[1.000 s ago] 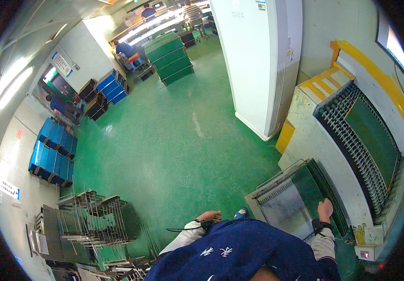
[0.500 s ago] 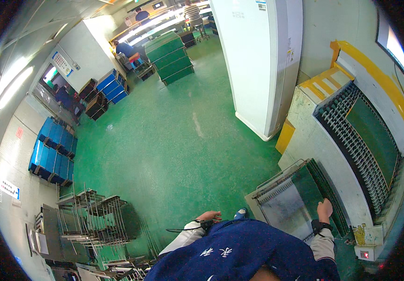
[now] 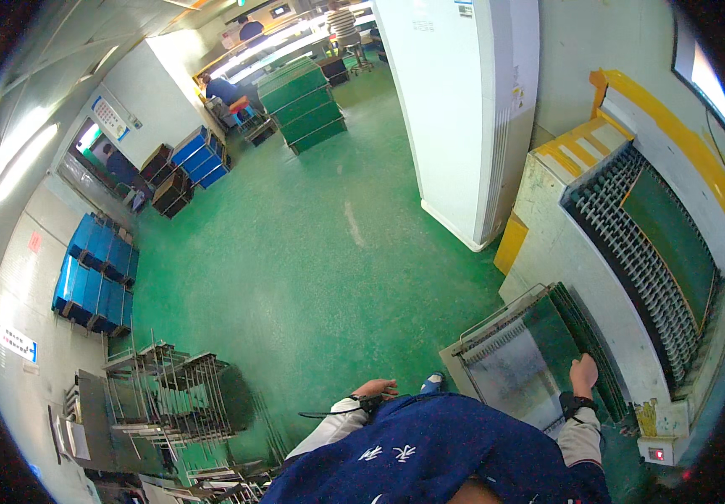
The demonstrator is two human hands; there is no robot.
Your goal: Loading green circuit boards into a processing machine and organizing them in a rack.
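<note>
My right hand (image 3: 583,375) is closed, knuckles up, over the right side of a rack (image 3: 539,292) that stands low beside the conveyor machine. Several thin dark green panels (image 3: 557,336) stand on edge in this rack, next to a pale grey sheet-like face (image 3: 509,370). The hand touches or hovers at the panels' edge; whether it pinches one is hidden. Near my waist, my left hand (image 3: 377,387) hangs with loosely bent fingers and holds nothing visible. A dark band and cord circle that wrist.
At right, a roller conveyor machine (image 3: 631,244) carries a green panel (image 3: 673,244). A tall white cabinet (image 3: 455,126) stands ahead. Metal racks (image 3: 173,391) are at lower left, blue bins (image 3: 94,273) along the left wall, green crates (image 3: 304,105) farther back. People sit at lit benches.
The person at the far-left doorway has moved farther into it. Both my hands stay almost where they were, and the view has shifted slightly.
</note>
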